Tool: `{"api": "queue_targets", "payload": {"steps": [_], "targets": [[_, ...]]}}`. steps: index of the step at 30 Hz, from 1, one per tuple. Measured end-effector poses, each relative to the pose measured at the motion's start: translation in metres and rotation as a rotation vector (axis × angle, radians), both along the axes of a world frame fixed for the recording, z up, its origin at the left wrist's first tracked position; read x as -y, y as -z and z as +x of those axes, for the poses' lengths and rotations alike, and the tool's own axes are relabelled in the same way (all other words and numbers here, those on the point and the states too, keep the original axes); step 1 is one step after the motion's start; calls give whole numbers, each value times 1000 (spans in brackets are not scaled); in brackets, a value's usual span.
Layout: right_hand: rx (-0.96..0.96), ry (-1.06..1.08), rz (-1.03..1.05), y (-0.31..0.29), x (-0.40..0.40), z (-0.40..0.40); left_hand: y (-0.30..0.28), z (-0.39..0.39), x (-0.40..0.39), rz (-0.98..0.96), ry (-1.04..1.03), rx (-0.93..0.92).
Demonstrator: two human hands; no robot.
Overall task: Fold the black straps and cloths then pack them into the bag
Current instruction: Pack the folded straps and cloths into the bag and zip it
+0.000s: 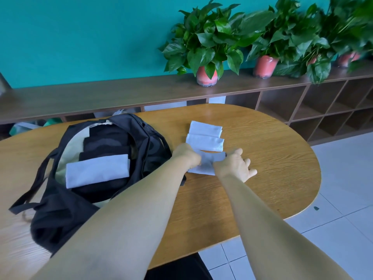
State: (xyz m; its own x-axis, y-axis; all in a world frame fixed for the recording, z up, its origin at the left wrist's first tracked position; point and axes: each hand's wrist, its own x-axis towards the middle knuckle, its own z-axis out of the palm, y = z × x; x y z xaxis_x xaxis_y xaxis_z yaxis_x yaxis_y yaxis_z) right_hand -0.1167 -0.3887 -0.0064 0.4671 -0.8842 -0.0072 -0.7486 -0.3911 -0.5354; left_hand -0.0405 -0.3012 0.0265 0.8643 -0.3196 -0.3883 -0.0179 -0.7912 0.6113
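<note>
**Cloths half packed as folding goes on at the bench**

Cloths of pale blue fabric are split between bag and bench at this moment. One folded pale blue cloth point(96, 170) already lies inside the open black fabric backpack point(60, 215), on top of folded black straps point(105, 144) stacked against the bag's cream lining. Two more folded pale blue cloths point(204, 136) lie one behind the other on the oval wooden bench point(272, 168), just beside the bag and not yet packed.

A fourth pale blue cloth point(207, 164) sits nearest the person, between both hands. The left hand point(186, 156) grips its left end, fingers curled around the fabric; the right hand point(236, 166) holds its right side, thumb against the cloth, with the outer fingers point(252, 171) spread on the wood.

By the look of it, the straps are done and packed, one cloth is in, and three remain outside, the nearest apparently still being folded or lifted. Whether more items lie deeper in the bag cannot be told.
</note>
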Motion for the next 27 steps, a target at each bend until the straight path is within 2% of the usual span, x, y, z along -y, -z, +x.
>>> {"api": "queue_targets", "payload": {"steps": [5,13,17,21,27], "targets": [[30,-9,-65,-21,-12,-15,-26,-13,-17,-62,39,54],[189,-114,-120,-72,-65,-15,-75,-20,-84,-264,-57,80],[236,-232,-92,-91,-111,-3,-86,-11,-141,-367,-142,62],[252,-331,-33,-96,-154,12,-86,-3,-199,-378,-248,61],[279,-465,62,-103,-196,39,-84,15,-269,-616,-384,-30]]}}
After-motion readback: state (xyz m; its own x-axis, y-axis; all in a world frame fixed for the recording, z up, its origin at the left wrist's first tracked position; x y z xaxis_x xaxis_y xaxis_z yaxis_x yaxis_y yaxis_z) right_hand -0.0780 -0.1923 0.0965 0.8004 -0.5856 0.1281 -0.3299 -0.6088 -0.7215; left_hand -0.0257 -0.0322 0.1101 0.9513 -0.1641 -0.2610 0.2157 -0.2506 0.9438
